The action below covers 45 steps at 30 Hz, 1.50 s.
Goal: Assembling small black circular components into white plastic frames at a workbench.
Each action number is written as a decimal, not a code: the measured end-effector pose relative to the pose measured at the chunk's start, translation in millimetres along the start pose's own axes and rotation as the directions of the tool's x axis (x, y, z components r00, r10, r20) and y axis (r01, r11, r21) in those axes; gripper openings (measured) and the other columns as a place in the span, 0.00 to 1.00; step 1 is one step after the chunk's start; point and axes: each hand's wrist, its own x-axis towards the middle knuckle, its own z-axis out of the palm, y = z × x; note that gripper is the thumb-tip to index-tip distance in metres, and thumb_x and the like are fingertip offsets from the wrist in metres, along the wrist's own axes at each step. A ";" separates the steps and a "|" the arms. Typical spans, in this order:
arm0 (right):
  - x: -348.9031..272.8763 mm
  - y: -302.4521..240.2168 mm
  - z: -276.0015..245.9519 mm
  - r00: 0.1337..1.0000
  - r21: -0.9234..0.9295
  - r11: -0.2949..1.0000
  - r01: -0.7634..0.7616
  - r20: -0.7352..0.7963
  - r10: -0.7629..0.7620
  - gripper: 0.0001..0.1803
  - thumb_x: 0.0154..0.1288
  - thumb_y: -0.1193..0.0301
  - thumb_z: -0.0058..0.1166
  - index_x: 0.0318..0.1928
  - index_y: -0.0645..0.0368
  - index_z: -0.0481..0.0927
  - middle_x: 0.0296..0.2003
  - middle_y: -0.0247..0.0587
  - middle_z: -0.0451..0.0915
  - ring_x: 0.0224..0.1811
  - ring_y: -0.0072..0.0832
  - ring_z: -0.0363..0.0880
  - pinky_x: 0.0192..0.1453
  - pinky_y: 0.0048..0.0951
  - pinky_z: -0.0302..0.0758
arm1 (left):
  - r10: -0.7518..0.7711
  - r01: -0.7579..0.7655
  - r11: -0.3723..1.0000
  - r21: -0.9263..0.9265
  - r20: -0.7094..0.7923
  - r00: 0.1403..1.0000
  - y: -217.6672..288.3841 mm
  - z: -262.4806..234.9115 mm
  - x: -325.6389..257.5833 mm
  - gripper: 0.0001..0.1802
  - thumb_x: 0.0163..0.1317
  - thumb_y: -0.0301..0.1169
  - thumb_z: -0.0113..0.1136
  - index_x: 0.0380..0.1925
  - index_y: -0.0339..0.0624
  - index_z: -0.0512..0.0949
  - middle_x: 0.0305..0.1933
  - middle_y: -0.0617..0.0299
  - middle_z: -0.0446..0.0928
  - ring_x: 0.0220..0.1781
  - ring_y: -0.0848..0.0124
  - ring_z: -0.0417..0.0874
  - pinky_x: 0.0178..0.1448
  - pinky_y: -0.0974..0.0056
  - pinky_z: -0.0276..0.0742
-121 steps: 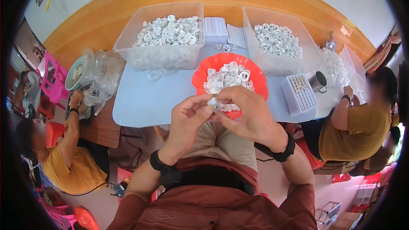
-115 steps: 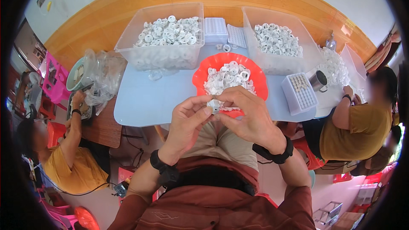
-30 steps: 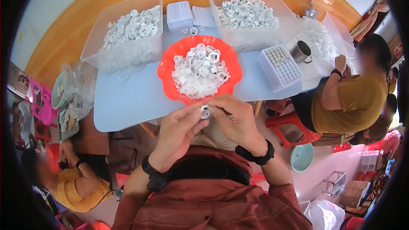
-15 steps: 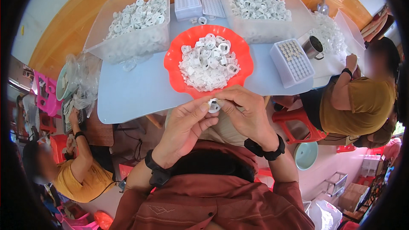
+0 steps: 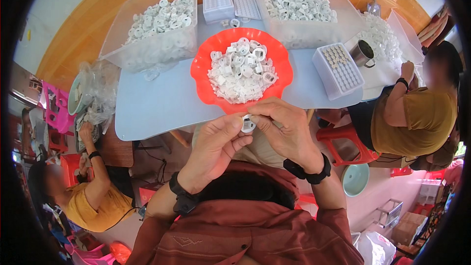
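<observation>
Between my two hands, just off the near edge of the table, is a small round white plastic part (image 5: 248, 124) with a dark opening. My left hand (image 5: 216, 140) pinches it from the left with thumb and fingers. From the right, the thumb and forefinger of my right hand (image 5: 284, 130) press at its upper edge. Right beyond my fingers stands a red wavy-rimmed bowl (image 5: 201, 86). It holds a heap of similar white parts (image 5: 245, 64) and smaller whitish pieces (image 5: 230, 88).
Two translucent bins (image 5: 157, 51) (image 5: 319, 39) of white parts stand at the back of the blue table (image 5: 157, 103). Slotted white trays (image 5: 218, 5) (image 5: 343, 81) and a metal cup (image 5: 362, 53) sit nearby. Co-workers sit at left (image 5: 98, 198) and right (image 5: 417, 118).
My hands stay pinched on the white part, with only slight finger movement. The whole view has shifted a little.
</observation>
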 end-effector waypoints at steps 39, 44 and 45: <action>-13.1 -10.0 -26.8 0.997 0.048 0.996 -0.073 -0.020 0.074 0.10 0.63 0.79 0.60 0.45 0.61 0.84 0.40 0.47 0.85 0.36 0.36 0.84 0.39 0.31 0.79 | -0.018 0.020 0.999 0.049 -0.030 0.999 -11.2 21.4 2.1 0.16 0.72 0.28 0.57 0.57 0.33 0.77 0.55 0.57 0.80 0.55 0.71 0.82 0.61 0.65 0.82; -14.3 -9.0 -57.5 0.981 -0.063 0.990 -0.129 -0.153 0.118 0.10 0.60 0.82 0.62 0.43 0.62 0.84 0.39 0.44 0.85 0.34 0.32 0.83 0.38 0.26 0.78 | -0.030 0.031 0.999 0.036 -0.030 0.999 -9.2 22.0 0.8 0.16 0.72 0.27 0.57 0.57 0.34 0.77 0.55 0.57 0.81 0.56 0.71 0.82 0.61 0.65 0.82; -16.6 -7.7 -65.5 0.965 -0.029 0.976 -0.214 -0.162 0.207 0.09 0.60 0.82 0.62 0.42 0.63 0.84 0.38 0.43 0.84 0.33 0.29 0.82 0.37 0.25 0.77 | -0.022 0.025 0.998 0.057 -0.039 0.999 -9.1 21.3 0.2 0.16 0.72 0.28 0.57 0.57 0.34 0.77 0.56 0.56 0.81 0.56 0.70 0.82 0.61 0.65 0.82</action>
